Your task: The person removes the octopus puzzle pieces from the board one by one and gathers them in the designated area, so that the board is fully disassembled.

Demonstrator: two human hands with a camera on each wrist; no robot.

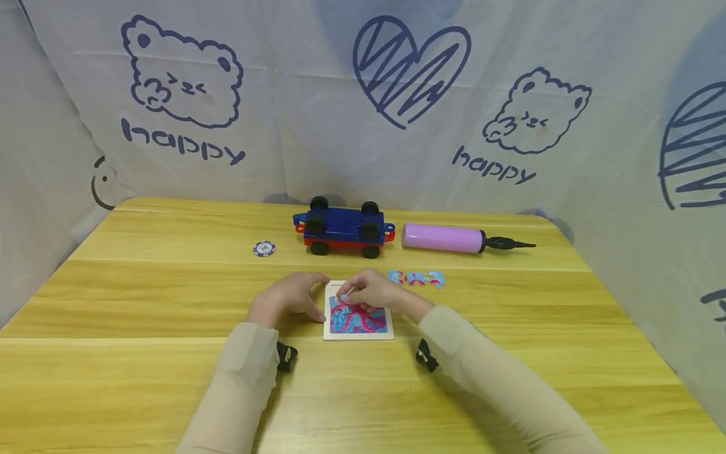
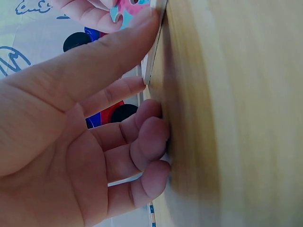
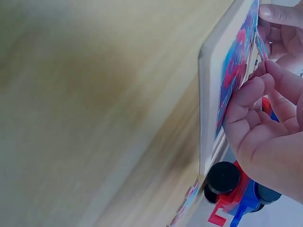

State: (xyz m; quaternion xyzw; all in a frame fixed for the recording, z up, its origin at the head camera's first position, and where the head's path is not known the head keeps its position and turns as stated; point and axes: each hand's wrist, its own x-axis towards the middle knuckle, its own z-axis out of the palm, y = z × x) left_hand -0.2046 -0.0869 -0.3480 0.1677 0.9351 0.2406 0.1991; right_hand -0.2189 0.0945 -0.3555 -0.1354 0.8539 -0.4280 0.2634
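A jigsaw puzzle tray (image 1: 358,337) with a pale rim lies in front of me, holding a pink and blue picture; bare backing shows near its top left. Between thumb and fingertips, my right hand (image 1: 371,291) pinches a puzzle piece (image 2: 127,10) over the upper left of the tray, tilted against the picture in the right wrist view. My left hand (image 1: 290,295) rests at the tray's left side, its straight thumb and index finger touching the rim, its other fingers loosely bent on the table. Several loose pieces (image 1: 416,278) lie beyond the tray's upper right corner.
Behind the tray, a blue and red toy car (image 1: 344,228) lies wheels up. A purple hand pump (image 1: 442,238) with a black nozzle is to its right. A poker chip (image 1: 264,249) lies at left. A printed cloth (image 1: 317,113) hangs behind the wooden table (image 1: 142,372).
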